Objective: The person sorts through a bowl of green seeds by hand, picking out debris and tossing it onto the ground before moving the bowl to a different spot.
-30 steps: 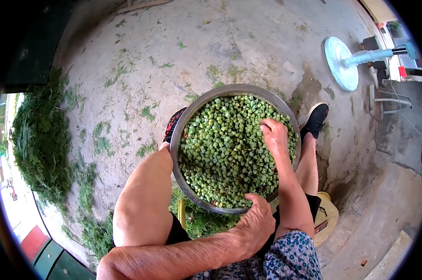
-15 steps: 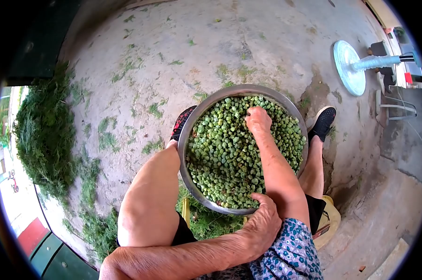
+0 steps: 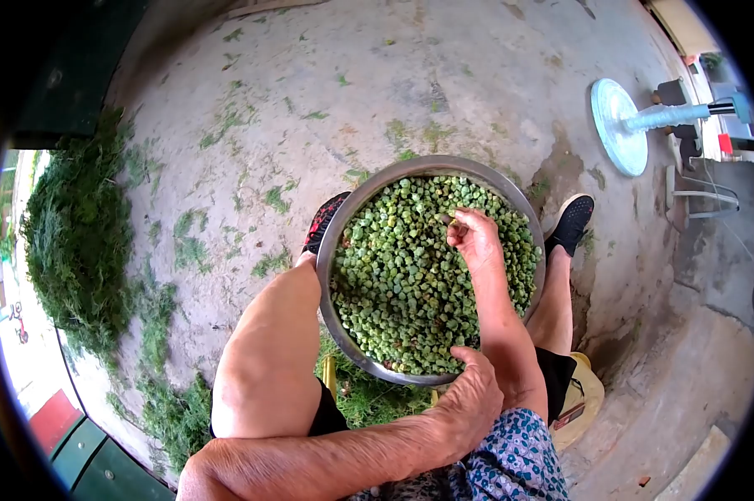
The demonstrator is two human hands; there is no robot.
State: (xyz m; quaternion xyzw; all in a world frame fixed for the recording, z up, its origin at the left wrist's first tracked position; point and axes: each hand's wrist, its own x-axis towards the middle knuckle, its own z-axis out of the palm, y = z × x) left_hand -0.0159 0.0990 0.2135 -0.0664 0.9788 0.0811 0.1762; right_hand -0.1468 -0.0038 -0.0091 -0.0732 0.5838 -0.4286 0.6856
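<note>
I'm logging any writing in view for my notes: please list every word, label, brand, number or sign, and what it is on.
No text can be read.
Small dark-red rectangle by the pale yellow object: possibly a label, too small to read.
Red patch at upper right: no lettering can be made out.
Metal bowl: no marking visible.

No text, label, brand, number or sign is legible in your view.
</note>
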